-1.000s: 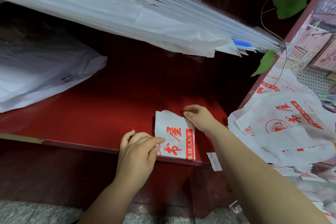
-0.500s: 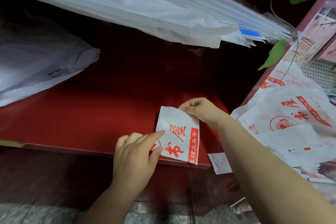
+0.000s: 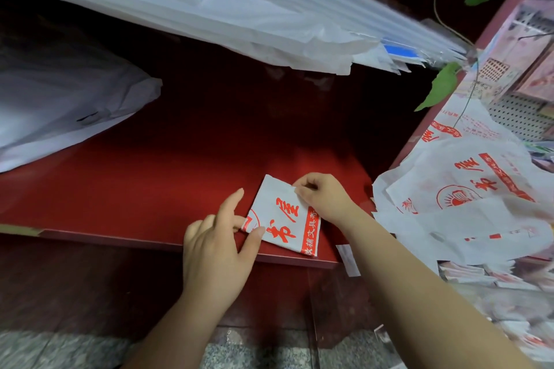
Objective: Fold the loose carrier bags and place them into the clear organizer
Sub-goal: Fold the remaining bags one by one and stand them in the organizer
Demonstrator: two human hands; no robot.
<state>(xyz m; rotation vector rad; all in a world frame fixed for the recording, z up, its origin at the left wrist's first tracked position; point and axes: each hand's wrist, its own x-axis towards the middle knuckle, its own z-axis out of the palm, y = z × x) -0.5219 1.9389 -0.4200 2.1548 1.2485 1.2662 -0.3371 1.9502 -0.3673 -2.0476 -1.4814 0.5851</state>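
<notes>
pinching the folded bag (image 3: 283, 217) on the red shelf (image 3: 168, 183), both hands.

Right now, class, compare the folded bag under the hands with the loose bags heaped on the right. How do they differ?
The folded bag is a small flat rectangle; the loose bags lie spread and crumpled. The left hand and right hand pinch the folded bag; no hand holds the loose bags. Both are white with red print.
</notes>
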